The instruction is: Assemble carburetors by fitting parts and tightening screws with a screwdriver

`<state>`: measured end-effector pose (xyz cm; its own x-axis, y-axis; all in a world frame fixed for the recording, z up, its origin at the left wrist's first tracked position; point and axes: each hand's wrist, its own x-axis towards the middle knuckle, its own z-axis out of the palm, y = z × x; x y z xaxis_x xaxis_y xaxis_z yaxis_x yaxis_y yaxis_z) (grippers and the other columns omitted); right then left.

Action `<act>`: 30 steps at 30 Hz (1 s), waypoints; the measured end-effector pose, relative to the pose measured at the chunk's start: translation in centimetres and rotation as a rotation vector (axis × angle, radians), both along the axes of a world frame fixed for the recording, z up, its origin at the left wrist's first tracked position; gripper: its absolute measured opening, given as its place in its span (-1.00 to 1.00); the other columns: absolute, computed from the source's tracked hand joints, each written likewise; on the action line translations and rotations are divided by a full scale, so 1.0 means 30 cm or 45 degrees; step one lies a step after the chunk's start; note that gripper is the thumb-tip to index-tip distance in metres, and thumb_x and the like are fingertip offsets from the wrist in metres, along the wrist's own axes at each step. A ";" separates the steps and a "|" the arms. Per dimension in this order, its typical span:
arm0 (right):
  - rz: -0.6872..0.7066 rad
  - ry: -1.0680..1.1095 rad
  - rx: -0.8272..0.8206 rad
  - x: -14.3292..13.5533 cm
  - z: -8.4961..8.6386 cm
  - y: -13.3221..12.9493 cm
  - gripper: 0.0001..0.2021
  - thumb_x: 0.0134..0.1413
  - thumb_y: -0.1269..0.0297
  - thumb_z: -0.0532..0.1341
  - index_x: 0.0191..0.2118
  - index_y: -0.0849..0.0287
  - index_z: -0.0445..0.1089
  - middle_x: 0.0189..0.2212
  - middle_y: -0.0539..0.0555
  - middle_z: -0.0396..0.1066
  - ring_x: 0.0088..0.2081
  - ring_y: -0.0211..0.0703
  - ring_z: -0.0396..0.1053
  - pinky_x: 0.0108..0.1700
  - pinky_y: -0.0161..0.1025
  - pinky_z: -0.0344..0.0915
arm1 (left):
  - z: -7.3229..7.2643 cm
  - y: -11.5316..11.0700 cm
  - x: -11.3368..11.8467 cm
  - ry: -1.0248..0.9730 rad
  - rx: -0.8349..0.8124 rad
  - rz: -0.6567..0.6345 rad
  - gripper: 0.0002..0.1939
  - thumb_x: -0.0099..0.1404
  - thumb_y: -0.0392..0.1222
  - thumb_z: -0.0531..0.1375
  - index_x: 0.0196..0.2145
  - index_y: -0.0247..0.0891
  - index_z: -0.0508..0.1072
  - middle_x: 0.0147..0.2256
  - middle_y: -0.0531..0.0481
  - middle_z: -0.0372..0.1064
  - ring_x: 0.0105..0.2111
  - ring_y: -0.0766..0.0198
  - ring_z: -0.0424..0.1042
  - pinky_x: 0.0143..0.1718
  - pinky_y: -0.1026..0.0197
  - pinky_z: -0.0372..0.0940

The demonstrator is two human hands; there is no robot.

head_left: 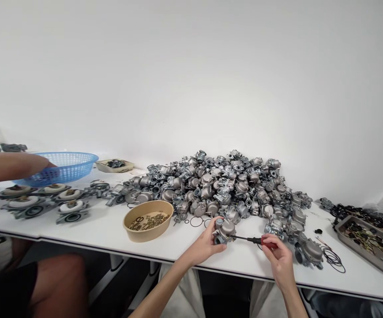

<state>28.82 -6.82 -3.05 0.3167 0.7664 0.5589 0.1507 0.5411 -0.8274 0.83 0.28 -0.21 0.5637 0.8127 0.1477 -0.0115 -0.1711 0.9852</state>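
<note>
My left hand (205, 245) is closed around a grey metal carburetor (227, 228), holding it near the table's front edge. In my right hand (279, 259) is a screwdriver (254, 240) with a red and black handle, gripped between thumb and fingers. Its dark shaft points left, and the tip meets the lower side of the carburetor; the exact contact is too small to make out. Just behind my hands rises a large pile of similar carburetors (208, 185). A few more carburetors (310, 251) lie to the right of my right hand.
A tan bowl (130, 227) holds small brass-coloured parts. Black rubber rings (333, 260) lie beside a metal tray (360, 249) of mixed parts at right. At left, another person's arm (13, 167) reaches into a blue basket (79, 165), behind carburetors with white tops (72, 206).
</note>
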 end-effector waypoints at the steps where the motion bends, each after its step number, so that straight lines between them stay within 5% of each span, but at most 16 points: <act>1: 0.006 -0.012 0.000 -0.001 0.004 -0.001 -0.74 0.02 0.03 0.51 -0.35 0.11 0.61 -0.16 0.23 0.57 -0.16 0.04 0.57 -0.14 -0.17 0.53 | 0.003 -0.002 0.000 0.005 -0.002 -0.002 -0.04 0.13 -0.01 0.44 0.33 -0.09 0.01 0.26 -0.26 0.27 0.17 -0.06 0.37 0.19 -0.06 0.19; 30: -0.052 -0.034 -0.016 -0.008 0.014 -0.017 -0.68 0.03 -0.02 0.47 -0.24 0.13 0.66 -0.19 0.23 0.60 -0.24 0.06 0.60 -0.18 -0.14 0.57 | -0.019 0.009 -0.001 -0.018 0.030 0.001 -0.04 0.16 0.00 0.45 0.34 -0.08 0.01 0.23 -0.24 0.31 0.13 -0.03 0.41 0.15 -0.03 0.26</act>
<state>28.60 -7.33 -2.62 0.3330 0.7604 0.5576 0.1941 0.5235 -0.8297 0.80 0.55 -0.78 0.5610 0.8091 0.1751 -0.0254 -0.1946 0.9806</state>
